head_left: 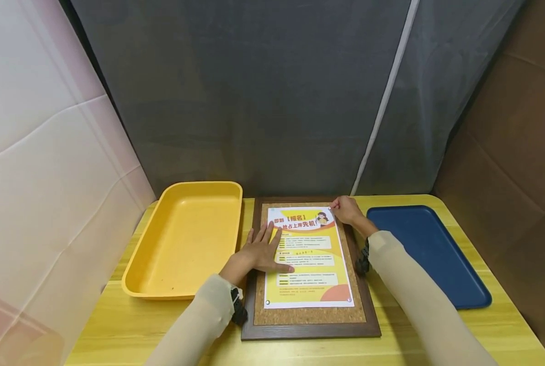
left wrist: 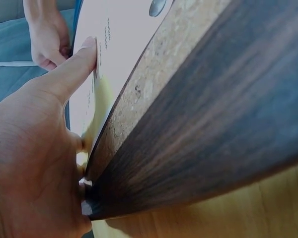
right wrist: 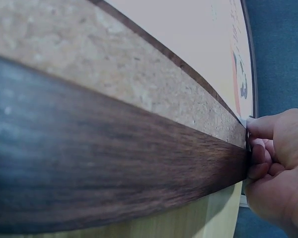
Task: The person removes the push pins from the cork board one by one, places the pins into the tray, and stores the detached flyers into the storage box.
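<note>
1. Left hand (head_left: 261,252): fingers spread, grasping nothing, resting on the yellow-and-white printed paper sheet (head_left: 313,260).
2. Right hand (head_left: 348,211): fingers curled at its top right corner; cannot tell what's gripped.
3. Sheet lies on brown-framed cork board (head_left: 309,317).

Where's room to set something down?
Inside the yellow rectangular tray; on the blue rectangular tray, right of the beige right sleeve; on yellow wood-grained tabletop between yellow tray and left sleeve. Crowded: brown-framed corkboard, with a printed paper poster, left hand and right hand.

poster (head_left: 311,256): paper | board (head_left: 309,316): rough cork | frame (head_left: 311,332): wood-grained | yellow tray (head_left: 194,234): smooth plastic
</note>
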### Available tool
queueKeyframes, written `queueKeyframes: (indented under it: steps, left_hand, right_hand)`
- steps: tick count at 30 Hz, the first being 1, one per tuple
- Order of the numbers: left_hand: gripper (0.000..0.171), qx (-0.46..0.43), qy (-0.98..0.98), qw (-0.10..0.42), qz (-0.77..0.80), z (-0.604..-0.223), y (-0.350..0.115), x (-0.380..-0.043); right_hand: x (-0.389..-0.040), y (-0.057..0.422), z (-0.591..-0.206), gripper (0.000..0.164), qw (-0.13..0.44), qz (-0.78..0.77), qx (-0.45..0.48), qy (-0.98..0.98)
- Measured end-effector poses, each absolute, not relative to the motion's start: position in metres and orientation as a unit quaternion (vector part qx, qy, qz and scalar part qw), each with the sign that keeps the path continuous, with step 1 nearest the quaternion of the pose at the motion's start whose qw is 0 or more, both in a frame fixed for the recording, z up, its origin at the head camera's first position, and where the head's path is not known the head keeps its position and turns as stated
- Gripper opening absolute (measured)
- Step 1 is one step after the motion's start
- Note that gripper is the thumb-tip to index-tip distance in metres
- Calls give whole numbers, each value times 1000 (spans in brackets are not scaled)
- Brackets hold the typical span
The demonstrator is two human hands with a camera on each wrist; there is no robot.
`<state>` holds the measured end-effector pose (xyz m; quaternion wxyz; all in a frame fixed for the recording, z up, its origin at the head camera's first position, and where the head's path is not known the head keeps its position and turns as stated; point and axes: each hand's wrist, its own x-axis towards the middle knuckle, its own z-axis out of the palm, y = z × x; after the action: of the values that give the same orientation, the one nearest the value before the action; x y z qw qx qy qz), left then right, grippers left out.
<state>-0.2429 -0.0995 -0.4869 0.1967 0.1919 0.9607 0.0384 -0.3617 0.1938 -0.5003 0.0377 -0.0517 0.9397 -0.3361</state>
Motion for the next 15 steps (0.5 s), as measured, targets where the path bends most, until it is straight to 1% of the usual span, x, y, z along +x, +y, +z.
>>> queueKeyframes:
  steps: [6,9,15]
  left_hand:
    - [127,190,960,199,50,-488,-102,-245]
    - [130,187,960,202,50,-499,-103,-251]
    - [129,184,961,204,39,-514,-104,-258]
  right_hand:
    - [-362,193,-501,11,43,-350,-52,934]
    - [-362,192,-500,11,44,-353,-51,933]
    - [-361,192,-499,12,47,-352,-47,934]
